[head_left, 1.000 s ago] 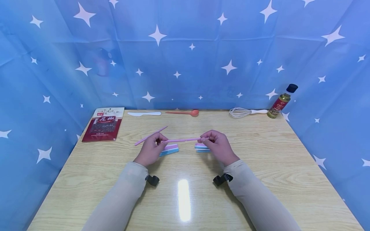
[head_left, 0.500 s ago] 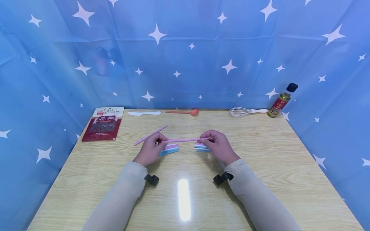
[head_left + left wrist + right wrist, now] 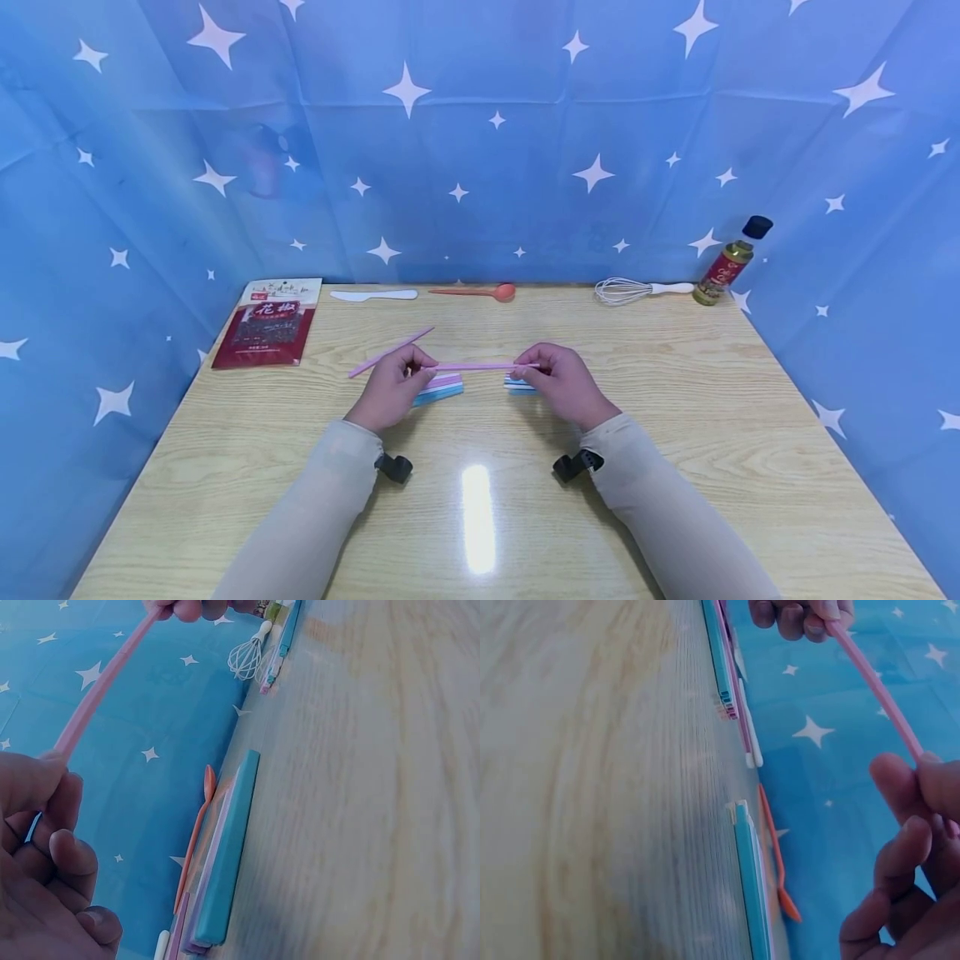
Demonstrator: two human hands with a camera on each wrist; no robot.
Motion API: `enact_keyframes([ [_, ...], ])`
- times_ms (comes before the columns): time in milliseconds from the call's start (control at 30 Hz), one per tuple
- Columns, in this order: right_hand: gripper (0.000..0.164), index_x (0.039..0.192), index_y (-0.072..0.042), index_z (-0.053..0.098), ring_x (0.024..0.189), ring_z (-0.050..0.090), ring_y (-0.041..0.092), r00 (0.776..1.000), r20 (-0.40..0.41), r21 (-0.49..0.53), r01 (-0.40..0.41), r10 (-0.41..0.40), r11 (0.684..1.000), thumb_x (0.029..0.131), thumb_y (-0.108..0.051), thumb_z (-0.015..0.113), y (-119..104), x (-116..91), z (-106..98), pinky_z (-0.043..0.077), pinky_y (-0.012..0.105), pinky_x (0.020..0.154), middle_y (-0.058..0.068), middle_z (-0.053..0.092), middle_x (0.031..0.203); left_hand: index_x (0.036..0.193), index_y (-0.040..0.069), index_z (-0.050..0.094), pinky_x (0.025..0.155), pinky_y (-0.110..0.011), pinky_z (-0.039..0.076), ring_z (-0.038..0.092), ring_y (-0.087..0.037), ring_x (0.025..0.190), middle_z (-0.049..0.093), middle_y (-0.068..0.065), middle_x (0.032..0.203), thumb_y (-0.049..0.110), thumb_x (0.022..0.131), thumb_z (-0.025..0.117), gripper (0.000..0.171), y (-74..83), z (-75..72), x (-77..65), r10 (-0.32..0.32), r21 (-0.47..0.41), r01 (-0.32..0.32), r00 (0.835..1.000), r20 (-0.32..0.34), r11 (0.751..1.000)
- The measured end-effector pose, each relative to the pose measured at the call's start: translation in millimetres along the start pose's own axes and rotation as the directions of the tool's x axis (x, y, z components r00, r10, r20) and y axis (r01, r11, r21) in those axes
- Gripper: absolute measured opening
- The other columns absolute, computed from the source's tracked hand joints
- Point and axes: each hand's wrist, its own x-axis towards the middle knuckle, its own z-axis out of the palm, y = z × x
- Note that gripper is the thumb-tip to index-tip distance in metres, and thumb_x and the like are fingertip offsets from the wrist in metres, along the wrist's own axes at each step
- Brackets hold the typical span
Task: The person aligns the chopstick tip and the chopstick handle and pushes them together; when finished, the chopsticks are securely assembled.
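Note:
A slim pink stick [image 3: 476, 367] runs level between both hands, raised above the table. My left hand [image 3: 392, 385] pinches its left end between thumb and forefinger; the other fingers curl loosely, as the left wrist view shows. My right hand [image 3: 564, 385] pinches the right end, and a short tip shows past the fingers. Below the left hand lies a bundle of pink, white and blue sticks [image 3: 444, 390], partly covered by that hand. A similar bundle [image 3: 519, 387] is half hidden under the right hand. Another pink stick [image 3: 392, 352] lies slanted beyond the left hand.
Along the back of the wooden table [image 3: 480, 442] lie a red seasoning packet [image 3: 267, 325], a white knife [image 3: 373, 295], an orange spoon [image 3: 480, 292] and a whisk [image 3: 641, 291]. An oil bottle [image 3: 729, 265] stands at the back right. A blue star-patterned cloth [image 3: 480, 167] hangs behind.
Two pink sticks met end to end with a visible seam a second ago; now they look like one straight line. My right hand has shifted slightly, exposing the tip beyond its fingers.

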Motion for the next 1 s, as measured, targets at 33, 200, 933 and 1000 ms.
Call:
enact_keyframes([
  [33, 0.009, 0.104, -0.006, 0.074, 0.073, 0.058, 0.022, 1.000, -0.003, 0.001, 0.001, -0.001, 1.000, 0.103, -0.014, 0.070, 0, 0, 0, 0.044, 0.026, 0.062, 0.015, 0.077, 0.097, 0.107, 0.005, 0.070, 0.068, -0.027, 0.041, 0.049, -0.023, 0.077, 0.061, -0.006, 0.089, 0.009, 0.104, 0.065, 0.008, 0.5, -0.1, -0.1, -0.003, 0.000, 0.003, 1.000, -0.001, 1.000],
  [200, 0.024, 0.124, -0.003, 0.068, 0.091, 0.068, 0.033, 1.000, -0.015, -0.007, -0.003, 0.003, 1.000, 0.105, -0.016, 0.068, 0, 0, -2, 0.051, 0.028, 0.072, 0.012, 0.079, 0.105, 0.107, 0.008, 0.071, 0.070, -0.028, 0.042, 0.050, -0.023, 0.081, 0.059, -0.005, 0.091, 0.011, 0.105, 0.065, 0.008, 0.1, -5.7, 0.9, -0.016, 0.015, 0.017, 0.999, -0.028, 1.000],
  [933, 0.039, 0.137, 0.000, 0.061, 0.088, 0.063, 0.024, 0.999, -0.041, 0.020, -0.009, 0.010, 1.000, 0.104, -0.019, 0.069, 4, 0, -4, 0.049, 0.030, 0.076, 0.018, 0.075, 0.107, 0.119, 0.002, 0.070, 0.078, -0.033, 0.046, 0.056, -0.024, 0.091, 0.062, -0.013, 0.104, 0.014, 0.105, 0.059, 0.022, -43.0, -73.1, 4.6, -0.317, 0.018, 0.365, 0.832, -0.455, 0.931],
  [1000, 0.039, 0.137, 0.001, 0.060, 0.087, 0.063, 0.023, 0.999, -0.040, 0.020, -0.012, 0.012, 1.000, 0.104, -0.019, 0.068, 4, 0, -4, 0.049, 0.030, 0.075, 0.020, 0.075, 0.108, 0.119, 0.004, 0.071, 0.084, -0.037, 0.044, 0.058, -0.027, 0.096, 0.063, -0.014, 0.107, 0.016, 0.105, 0.059, 0.022, -43.8, -73.5, 4.1, -0.334, 0.056, 0.400, 0.827, -0.452, 0.915],
])
